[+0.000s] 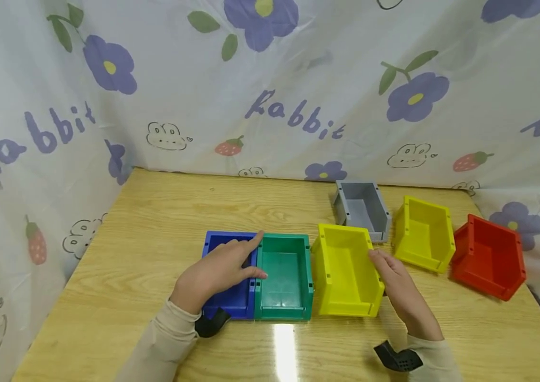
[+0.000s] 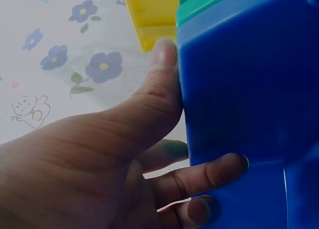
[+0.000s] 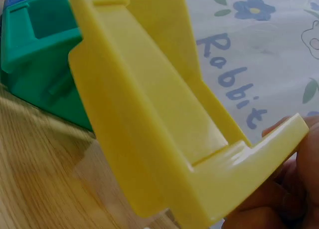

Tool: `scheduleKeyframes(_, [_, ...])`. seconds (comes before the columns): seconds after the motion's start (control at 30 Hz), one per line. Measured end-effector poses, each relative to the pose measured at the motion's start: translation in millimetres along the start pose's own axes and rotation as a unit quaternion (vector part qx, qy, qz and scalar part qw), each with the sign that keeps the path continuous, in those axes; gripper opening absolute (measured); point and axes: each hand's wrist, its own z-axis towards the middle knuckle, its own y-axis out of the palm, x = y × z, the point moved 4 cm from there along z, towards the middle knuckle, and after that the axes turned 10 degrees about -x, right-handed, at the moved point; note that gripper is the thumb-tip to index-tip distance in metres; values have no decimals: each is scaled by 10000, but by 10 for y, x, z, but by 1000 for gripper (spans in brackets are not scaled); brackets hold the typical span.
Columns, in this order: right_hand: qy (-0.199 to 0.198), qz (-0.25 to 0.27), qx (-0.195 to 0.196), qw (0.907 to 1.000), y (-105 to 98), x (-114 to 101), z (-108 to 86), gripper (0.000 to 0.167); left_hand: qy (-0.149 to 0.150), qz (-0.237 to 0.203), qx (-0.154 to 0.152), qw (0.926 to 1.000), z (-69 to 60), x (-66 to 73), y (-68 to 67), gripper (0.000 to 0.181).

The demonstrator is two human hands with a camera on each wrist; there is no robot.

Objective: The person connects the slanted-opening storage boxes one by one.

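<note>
A blue bin (image 1: 232,297) and a green bin (image 1: 284,276) stand side by side on the wooden table. My left hand (image 1: 219,270) lies across the blue bin. Its straight index finger reaches the rim between the two, and the thumb extends over the green bin's edge. Some left fingers show against the blue plastic in the left wrist view. My right hand (image 1: 401,286) grips a yellow bin (image 1: 346,265) by its right wall. That bin is raised off the table and a little tilted, beside the green one. Part of the right hand's grip is hidden.
A grey bin (image 1: 363,212) stands behind the held one. Farther right are a second yellow bin (image 1: 423,239) and a red bin (image 1: 489,260). A patterned curtain (image 1: 289,79) rises along the back edge of the table (image 1: 165,212).
</note>
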Motion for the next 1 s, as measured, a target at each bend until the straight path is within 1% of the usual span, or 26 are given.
scheduleKeyframes(0.17, [64, 24, 86, 9999, 6, 7, -18, 67, 69, 46, 54, 10000, 7, 13, 15, 87])
scheduleKeyframes(0.33, [87, 17, 85, 9999, 46, -19, -2, 67, 116, -50, 12, 9999, -4, 7, 26, 87])
scheduleKeyframes(0.4, [116, -17, 163, 9998, 59, -36, 3, 63, 150, -75, -4, 9999, 0, 4, 26, 87])
scheduleKeyframes(0.5, [140, -104, 369, 9992, 66, -64, 10, 53, 195, -101, 6, 9998, 12, -4, 28, 88])
scheduleKeyframes(0.6, [132, -158, 460, 9987, 66, -95, 12, 49, 220, -142, 17, 9997, 13, -11, 26, 89])
scheduleKeyframes(0.67, [159, -305, 497, 9982, 60, -125, 0, 48, 227, -145, 25, 9996, 7, -13, 25, 89])
scheduleKeyframes(0.8, [195, -902, 569, 9941, 38, -216, -25, 49, 257, -128, 4, 9996, 13, -7, 14, 89])
scheduleKeyframes(0.87, [177, -1119, 599, 9918, 29, -254, -28, 50, 281, -137, -21, 9995, 18, -11, 14, 90])
scheduleKeyframes(0.93, [151, -1121, 516, 9922, 21, -263, -17, 50, 317, -168, -39, 9993, 22, -13, 15, 91])
scheduleKeyframes(1.0, [106, -976, 383, 9944, 11, -245, 7, 49, 367, -185, -12, 9992, 26, -16, 17, 91])
